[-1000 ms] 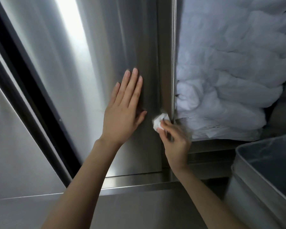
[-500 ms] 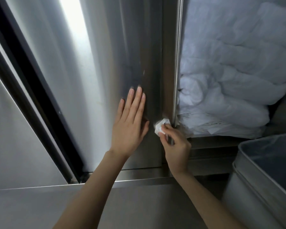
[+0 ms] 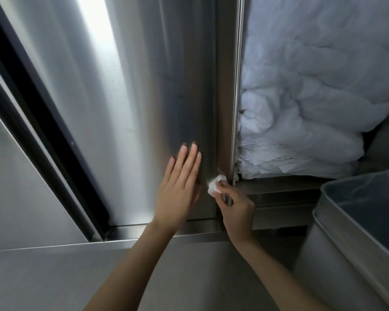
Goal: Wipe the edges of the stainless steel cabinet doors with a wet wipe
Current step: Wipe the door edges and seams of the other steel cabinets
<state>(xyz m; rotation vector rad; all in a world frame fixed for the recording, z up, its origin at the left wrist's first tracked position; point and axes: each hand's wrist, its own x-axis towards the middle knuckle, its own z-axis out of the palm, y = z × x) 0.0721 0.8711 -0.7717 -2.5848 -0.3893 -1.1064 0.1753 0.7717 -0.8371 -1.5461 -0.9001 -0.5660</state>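
One wipe point(image 3: 213, 186) pinched by right hand point(image 3: 236, 212), left hand point(image 3: 177, 194) laid flat on door point(image 3: 133, 108); wipe may be torn by edge point(image 3: 225, 97)

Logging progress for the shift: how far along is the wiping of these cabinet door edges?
Done: cannot tell; the steel shows no wipe marks. In hand: the right hand pinches the wet wipe against the lower end of the vertical edge of the door, with the left hand flat on it. Left: likely the bottom edge and the neighbouring door at left.
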